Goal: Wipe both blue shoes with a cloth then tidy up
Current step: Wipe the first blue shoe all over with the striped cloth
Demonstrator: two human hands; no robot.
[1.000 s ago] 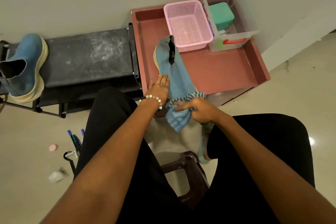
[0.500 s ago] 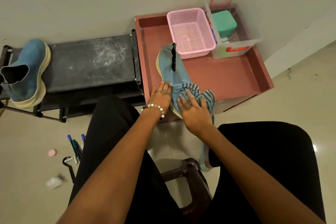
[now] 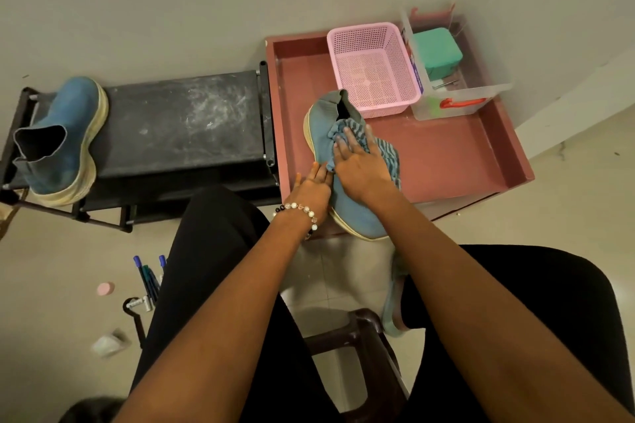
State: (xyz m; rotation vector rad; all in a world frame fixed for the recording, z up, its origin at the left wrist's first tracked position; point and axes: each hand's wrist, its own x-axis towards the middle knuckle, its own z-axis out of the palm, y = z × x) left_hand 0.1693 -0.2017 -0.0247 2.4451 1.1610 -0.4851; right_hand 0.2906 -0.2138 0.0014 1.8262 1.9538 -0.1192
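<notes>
From the head view, one blue shoe (image 3: 347, 189) lies on the pink tray (image 3: 446, 161), with its toe over the near edge of the tray and its opening toward the pink basket (image 3: 372, 67). The right hand (image 3: 360, 168) lies flat on a striped cloth (image 3: 385, 151) on top of this shoe. Its fingers (image 3: 347, 137) are straight and a little spread, and they press the cloth against the upper part of the shoe; they do not curl around it. The left hand (image 3: 311, 189) rests on the left side of the shoe, near the sole. Its fingers are straight and close together, touching the shoe, not gripping it. A bead bracelet (image 3: 299, 209) is on the left wrist.

The second shoe (image 3: 62, 137) stands on the black rack (image 3: 178, 124), at its left end, well apart from the tray. Behind the basket's right side stands a clear box (image 3: 457, 103) with a green block (image 3: 436, 51) inside. Some pens (image 3: 147, 278) lie on the floor by the left knee.
</notes>
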